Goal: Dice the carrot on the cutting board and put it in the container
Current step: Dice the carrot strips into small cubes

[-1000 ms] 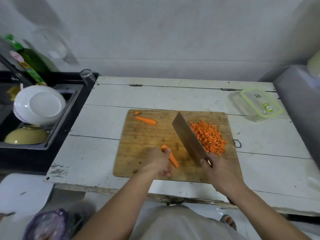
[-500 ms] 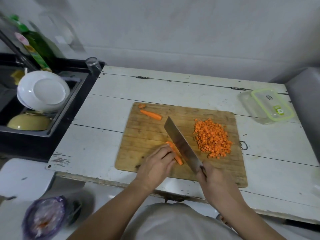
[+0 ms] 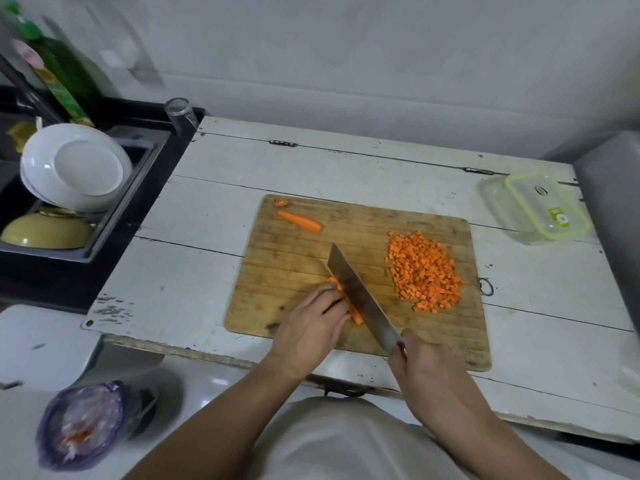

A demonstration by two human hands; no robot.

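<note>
A wooden cutting board (image 3: pixel 284 258) lies on the white table. My left hand (image 3: pixel 311 327) holds down a carrot strip (image 3: pixel 353 311) near the board's front edge, fingers curled over it. My right hand (image 3: pixel 420 368) grips the handle of a cleaver (image 3: pixel 360 299), whose blade lies lengthwise against the strip's right side. A pile of diced carrot (image 3: pixel 424 271) sits on the board's right half. Another carrot strip (image 3: pixel 300 221) and a small end piece (image 3: pixel 281 201) lie at the board's far left. The clear container (image 3: pixel 533 207) with a green-rimmed lid stands at the table's right.
A black sink (image 3: pixel 114 216) at left holds white plates (image 3: pixel 74 168) and a yellow bowl (image 3: pixel 46 230). A green bottle (image 3: pixel 65 71) and a glass (image 3: pixel 178 112) stand behind it. A purple bag (image 3: pixel 81 424) lies on the floor at lower left. A grey surface (image 3: pixel 613 202) borders the table's right.
The cleaver has come down from a raised tilt onto the carrot strip. My left hand laid the strip flat and now presses it against the board. The view shifted slightly.
</note>
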